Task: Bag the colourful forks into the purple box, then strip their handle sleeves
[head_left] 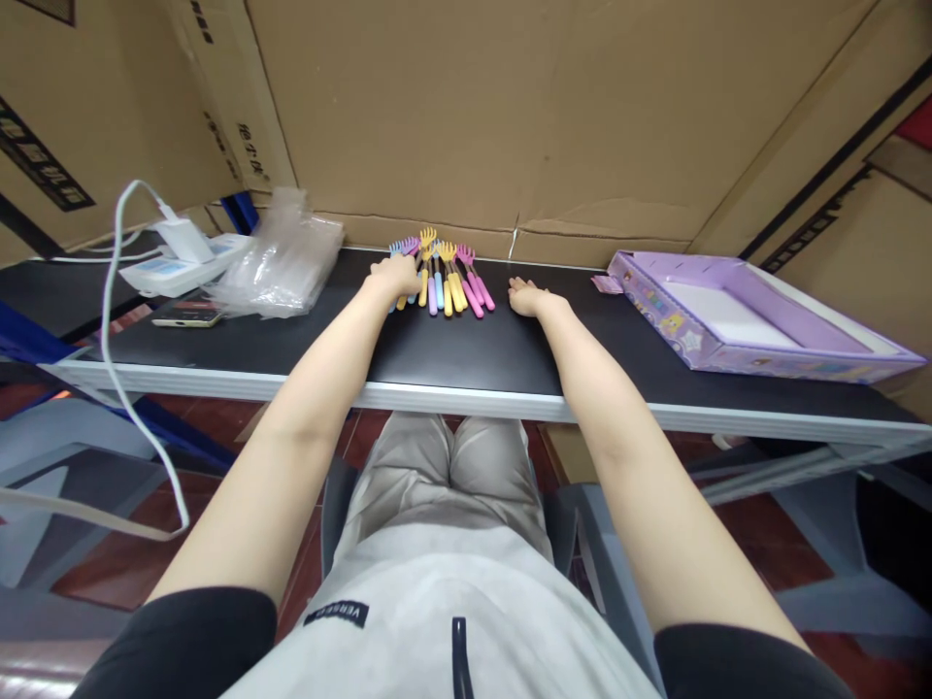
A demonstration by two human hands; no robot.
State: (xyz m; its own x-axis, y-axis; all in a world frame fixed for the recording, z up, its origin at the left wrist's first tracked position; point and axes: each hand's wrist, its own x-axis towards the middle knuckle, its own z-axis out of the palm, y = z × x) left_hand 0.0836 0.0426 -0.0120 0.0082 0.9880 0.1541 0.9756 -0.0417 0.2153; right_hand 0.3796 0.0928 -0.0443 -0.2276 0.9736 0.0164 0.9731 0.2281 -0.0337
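Several back scratchers (449, 291) with small claw heads and yellow, purple, blue and pink handles lie fanned out on the black tabletop, heads toward the cardboard wall. My left hand (397, 276) rests palm down over the left end of the bunch, covering the middle of some blue and purple ones. Its fingers are mostly hidden, so whether it grips any cannot be made out. To the right of the pink handles, and apart from them, my right hand (529, 296) lies on the table with its fingers stretched out and nothing in it.
A purple open box (764, 354) stands at right, beside a small pink packet (607, 283). At left are clear plastic bags (281, 262), a phone (187, 315) and a white power strip (185, 267) with a cable looping past the table edge. A cardboard wall (546, 116) closes the back.
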